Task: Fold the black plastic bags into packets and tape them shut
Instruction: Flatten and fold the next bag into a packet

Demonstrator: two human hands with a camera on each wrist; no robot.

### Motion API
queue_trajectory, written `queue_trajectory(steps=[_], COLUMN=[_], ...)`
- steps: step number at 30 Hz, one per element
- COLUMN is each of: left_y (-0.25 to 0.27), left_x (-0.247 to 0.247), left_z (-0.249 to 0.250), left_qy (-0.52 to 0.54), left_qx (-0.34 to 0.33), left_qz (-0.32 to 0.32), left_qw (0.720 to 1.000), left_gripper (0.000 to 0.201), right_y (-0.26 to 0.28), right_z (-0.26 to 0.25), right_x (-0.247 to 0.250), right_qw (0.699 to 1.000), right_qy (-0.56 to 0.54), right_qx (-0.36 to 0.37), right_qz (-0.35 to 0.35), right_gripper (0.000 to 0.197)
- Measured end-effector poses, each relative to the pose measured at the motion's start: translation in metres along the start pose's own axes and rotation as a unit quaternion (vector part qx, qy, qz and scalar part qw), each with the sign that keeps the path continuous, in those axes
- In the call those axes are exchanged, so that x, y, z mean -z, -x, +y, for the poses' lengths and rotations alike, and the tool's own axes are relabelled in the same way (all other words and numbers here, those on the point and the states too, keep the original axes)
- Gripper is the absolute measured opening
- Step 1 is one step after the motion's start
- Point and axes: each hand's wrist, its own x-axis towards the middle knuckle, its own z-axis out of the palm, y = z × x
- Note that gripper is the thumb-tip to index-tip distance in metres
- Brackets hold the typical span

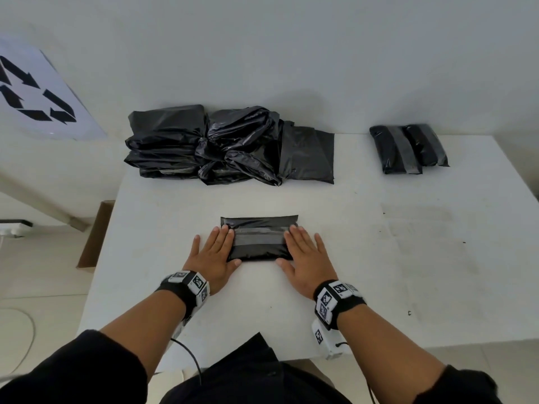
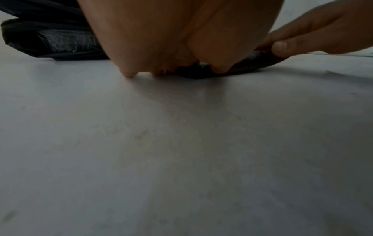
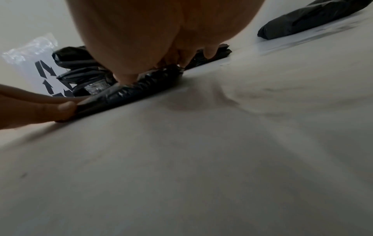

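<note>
While the taped black packet point(image 1: 259, 239) lies flat near the front of the white table point(image 1: 379, 258), the left hand point(image 1: 214, 256) and right hand point(image 1: 306, 255) press its two ends with straight, spread fingers. A heap of black bags point(image 1: 221, 145) sits behind it, and two finished packets point(image 1: 408, 148) lie far right.

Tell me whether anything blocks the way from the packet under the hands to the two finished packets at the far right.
Nothing visible does. The taped packet lies between the left hand and right hand; only bare table separates it from the finished packets.
</note>
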Motion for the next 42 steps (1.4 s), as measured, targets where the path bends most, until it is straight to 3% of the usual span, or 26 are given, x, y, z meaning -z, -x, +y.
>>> queue_trajectory(steps=[3,9,12,16,18,22,30,34,38,42], left_y=[-0.001,0.001,0.001,0.004,0.003,0.001,-0.005,-0.008,-0.013,-0.025], left_x=[0.000,-0.002,-0.003,0.003,0.007,0.012,0.016,0.019,0.022,0.029], left_z=[-0.001,-0.008,-0.011,-0.015,-0.017,-0.023,-0.027,-0.024,-0.019,-0.006], left_qy=[-0.005,-0.005,0.022,0.057,0.094,0.149,0.141,0.169,0.195,0.186], left_qx=[-0.003,-0.019,-0.030,-0.047,-0.033,-0.015,0.000,0.010,0.013,-0.028], left_qz=[0.003,0.011,0.022,0.053,0.082,0.119,0.142,0.169,0.192,0.193], left_qw=[1.000,1.000,0.999,0.996,0.992,0.982,0.980,0.971,0.962,0.963], left_gripper=[0.086,0.085,0.090,0.098,0.096,0.081,0.066,0.072,0.057,0.046], right_y=[-0.011,0.001,0.013,0.011,0.003,-0.012,-0.012,-0.001,0.008,0.010], right_z=[-0.015,-0.012,-0.016,-0.025,-0.028,-0.028,-0.029,-0.035,-0.026,-0.001], right_x=[-0.002,-0.006,-0.012,-0.007,-0.001,0.011,0.016,0.010,0.009,0.018], right_qw=[0.999,0.999,0.999,0.986,0.989,0.998,0.998,0.997,0.984,0.953], right_qy=[0.001,0.003,0.026,0.009,-0.016,-0.040,0.001,-0.024,-0.094,-0.139], right_qx=[0.043,0.023,0.004,0.007,0.004,-0.050,-0.060,-0.070,-0.108,-0.175], right_qz=[-0.003,-0.030,0.043,0.167,0.144,-0.005,-0.025,0.024,0.104,0.206], right_gripper=[0.068,0.059,0.059,0.044,0.047,0.069,0.078,0.070,0.065,0.059])
